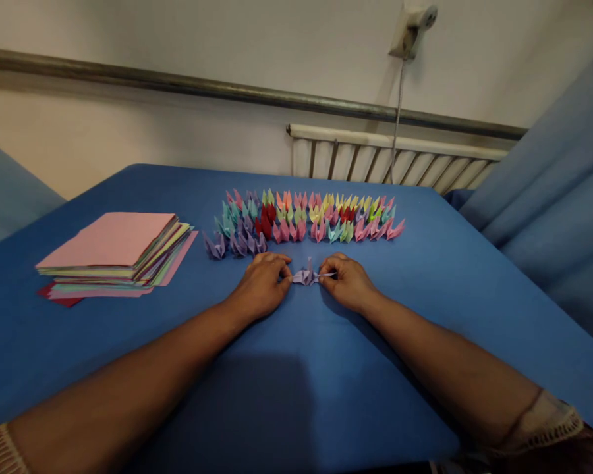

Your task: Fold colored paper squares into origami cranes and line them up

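Note:
A small lilac paper crane [306, 276] sits low over the blue table, between my two hands. My left hand [264, 283] pinches its left end between thumb and finger. On the other side, my right hand [348, 282] is closed on the right wing or tip, which pokes out thinly past the fingers. A pointed part stands up from the crane's middle. Just beyond my hands are rows of folded paper cranes [317, 230] in pink, red, yellow, green, teal and purple, with several purple cranes [240, 243] nearest my left hand.
A thick, uneven stack of coloured paper sheets [113, 240], pink on top, lies on the left of the blue table [400, 408]. Behind the table are a radiator [375, 155], a metal rail [202, 85] and a socket with a plugged-in cord [409, 36]. Blue curtain [558, 171] hangs at right.

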Motion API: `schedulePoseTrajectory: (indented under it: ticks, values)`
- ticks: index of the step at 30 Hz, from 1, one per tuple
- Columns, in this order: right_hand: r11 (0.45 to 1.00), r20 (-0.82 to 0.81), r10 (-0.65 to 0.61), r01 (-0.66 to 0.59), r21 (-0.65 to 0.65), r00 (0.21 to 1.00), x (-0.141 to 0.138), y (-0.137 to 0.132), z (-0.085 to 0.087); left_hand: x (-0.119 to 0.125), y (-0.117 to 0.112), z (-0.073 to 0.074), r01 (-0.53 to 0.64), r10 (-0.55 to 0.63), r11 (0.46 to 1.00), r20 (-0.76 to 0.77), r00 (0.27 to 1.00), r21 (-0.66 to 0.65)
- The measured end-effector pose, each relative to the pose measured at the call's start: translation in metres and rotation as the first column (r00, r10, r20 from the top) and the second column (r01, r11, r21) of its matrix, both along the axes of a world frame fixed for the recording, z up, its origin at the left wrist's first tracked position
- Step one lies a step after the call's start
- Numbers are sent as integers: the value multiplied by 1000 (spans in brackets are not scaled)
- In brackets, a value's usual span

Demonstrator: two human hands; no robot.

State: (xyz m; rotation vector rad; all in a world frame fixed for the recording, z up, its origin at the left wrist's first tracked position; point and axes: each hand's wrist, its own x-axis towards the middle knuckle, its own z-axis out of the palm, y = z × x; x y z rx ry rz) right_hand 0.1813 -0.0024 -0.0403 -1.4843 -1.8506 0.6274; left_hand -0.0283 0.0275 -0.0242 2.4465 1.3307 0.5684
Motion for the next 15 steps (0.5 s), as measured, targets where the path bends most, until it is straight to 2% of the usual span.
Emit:
schedulePoseTrajectory:
  ticks: [15]
  values:
    - [999,-29,7,-5,38,1000,4,4,-8,0,-1,1,19,-19,1000,-79,997,2]
